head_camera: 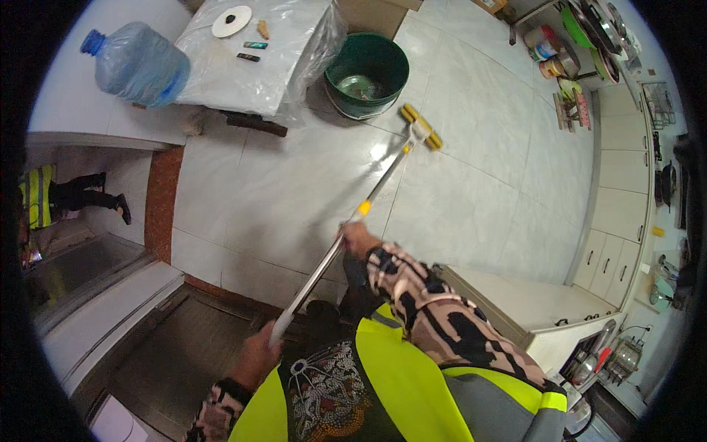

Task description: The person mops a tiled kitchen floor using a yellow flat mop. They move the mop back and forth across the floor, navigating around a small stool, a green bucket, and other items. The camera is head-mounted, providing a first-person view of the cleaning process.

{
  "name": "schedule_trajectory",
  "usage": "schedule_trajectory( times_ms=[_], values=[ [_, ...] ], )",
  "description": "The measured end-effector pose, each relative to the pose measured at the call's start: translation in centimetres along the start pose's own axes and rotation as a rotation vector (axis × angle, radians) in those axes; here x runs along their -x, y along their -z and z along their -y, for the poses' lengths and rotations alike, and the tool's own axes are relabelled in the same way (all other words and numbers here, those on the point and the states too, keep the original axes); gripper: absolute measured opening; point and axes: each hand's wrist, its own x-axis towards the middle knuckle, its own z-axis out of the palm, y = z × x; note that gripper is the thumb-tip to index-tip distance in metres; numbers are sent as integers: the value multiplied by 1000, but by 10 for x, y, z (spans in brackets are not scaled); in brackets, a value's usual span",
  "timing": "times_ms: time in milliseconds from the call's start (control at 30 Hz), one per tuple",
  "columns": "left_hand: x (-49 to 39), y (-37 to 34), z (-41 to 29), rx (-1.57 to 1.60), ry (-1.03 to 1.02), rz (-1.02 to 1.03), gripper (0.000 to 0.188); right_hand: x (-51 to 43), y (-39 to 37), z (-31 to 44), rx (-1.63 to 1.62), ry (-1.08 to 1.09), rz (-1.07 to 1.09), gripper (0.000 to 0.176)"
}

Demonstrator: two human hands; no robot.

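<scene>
A sponge mop with a steel telescopic pole (326,265) slants across the view. My left hand (258,353) grips the pale handle end, close to my body. Farther up, my right hand (359,238) is closed around the pole just below a yellow collar (364,208). At the far end the yellow sponge head (421,127) rests on the grey-white tiled floor (464,182). A dark green bucket (367,72) with a wire handle stands beyond the mop head, apart from it, with a little liquid apparently at its bottom.
A plastic-covered table (243,83) stands at the upper left; a blue water jug (141,66) lies beside it. White cabinets (621,166) line the right. Past a doorway with a reddish-brown threshold (163,204), a person in a yellow vest (37,196) is visible. A small stool (571,110) stands far right.
</scene>
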Motion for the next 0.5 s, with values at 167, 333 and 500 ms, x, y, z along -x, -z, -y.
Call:
schedule_trajectory(
  times_ms=[167, 333, 500],
  values=[
    [-171, -13, -98, 82, -164, -151, 52, -32, 79, 197, 9, 234, -147, 15],
    [-313, -10, -203, 75, -256, -154, 61, -4, 97, 311, -45, 274, -144, 15],
    [-340, 9, -226, 171, -168, 100, 68, 16, 83, 312, 32, 164, -150, 21]
  ],
)
